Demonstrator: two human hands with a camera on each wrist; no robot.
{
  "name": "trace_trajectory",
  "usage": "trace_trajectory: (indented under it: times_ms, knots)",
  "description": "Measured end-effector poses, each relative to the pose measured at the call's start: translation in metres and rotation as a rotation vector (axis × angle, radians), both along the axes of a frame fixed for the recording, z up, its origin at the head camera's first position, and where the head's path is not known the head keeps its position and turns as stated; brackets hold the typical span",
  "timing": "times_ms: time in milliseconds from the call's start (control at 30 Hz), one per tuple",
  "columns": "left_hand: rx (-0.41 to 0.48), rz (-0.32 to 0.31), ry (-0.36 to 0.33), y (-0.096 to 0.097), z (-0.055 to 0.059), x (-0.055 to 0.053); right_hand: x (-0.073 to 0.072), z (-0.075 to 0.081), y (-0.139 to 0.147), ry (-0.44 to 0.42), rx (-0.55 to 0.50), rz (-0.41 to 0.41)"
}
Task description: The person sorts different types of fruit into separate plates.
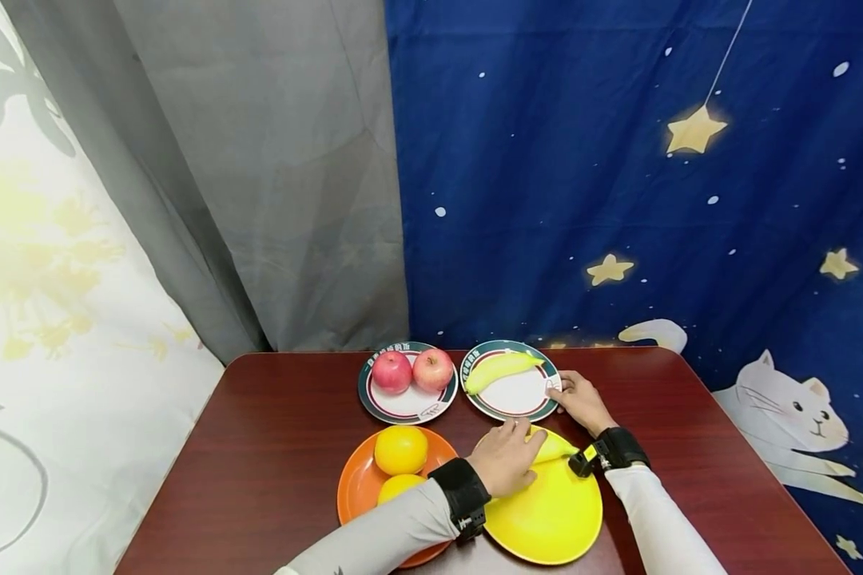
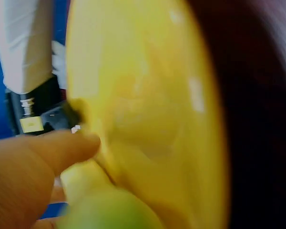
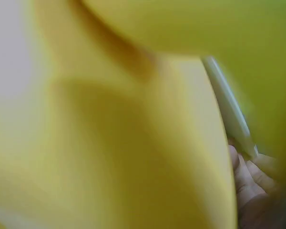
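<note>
My left hand (image 1: 505,461) reaches over a yellow plate (image 1: 546,523), its thumb and fingers on either side of a banana (image 1: 555,449) lying there. In the left wrist view the banana's green-tinged tip (image 2: 112,210) shows below the thumb. Farther back, my right hand (image 1: 582,399) pinches the right rim of a white plate with a green border (image 1: 511,395); the right wrist view shows its fingers (image 3: 250,179) at that plate's edge. Another banana (image 1: 499,370) lies on this plate.
Left of it, a similar plate (image 1: 381,407) carries two apples (image 1: 433,370). An orange plate (image 1: 352,479) with yellow-orange round fruits (image 1: 401,450) stands front left, partly under my left forearm. Curtains (image 1: 316,239) hang behind the brown table (image 1: 259,447).
</note>
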State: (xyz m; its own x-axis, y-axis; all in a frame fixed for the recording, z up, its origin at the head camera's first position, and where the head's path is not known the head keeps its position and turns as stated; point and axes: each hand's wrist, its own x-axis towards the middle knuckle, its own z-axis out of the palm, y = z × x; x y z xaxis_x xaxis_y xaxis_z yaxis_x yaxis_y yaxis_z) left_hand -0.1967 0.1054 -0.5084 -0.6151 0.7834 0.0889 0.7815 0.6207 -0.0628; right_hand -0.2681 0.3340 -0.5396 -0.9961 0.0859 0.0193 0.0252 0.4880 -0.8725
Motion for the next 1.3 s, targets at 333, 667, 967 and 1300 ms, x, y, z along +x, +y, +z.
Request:
trace_trajectory:
  times_ms: [333,667,967,1300]
  knots:
    - [0.032,-0.029,0.004,0.001,0.000,-0.001,-0.002,-0.002,0.002,-0.004,0.010,0.002]
    - [0.102,-0.028,-0.029,-0.002,0.022,-0.013,-0.003,-0.002,0.005,0.011,-0.002,0.009]
    - [0.279,-0.054,-0.019,-0.007,0.074,-0.052,0.004,-0.002,0.009,0.074,-0.026,0.022]
    - [0.295,0.039,0.005,0.013,0.063,-0.102,-0.001,-0.001,0.003,-0.032,-0.010,0.000]
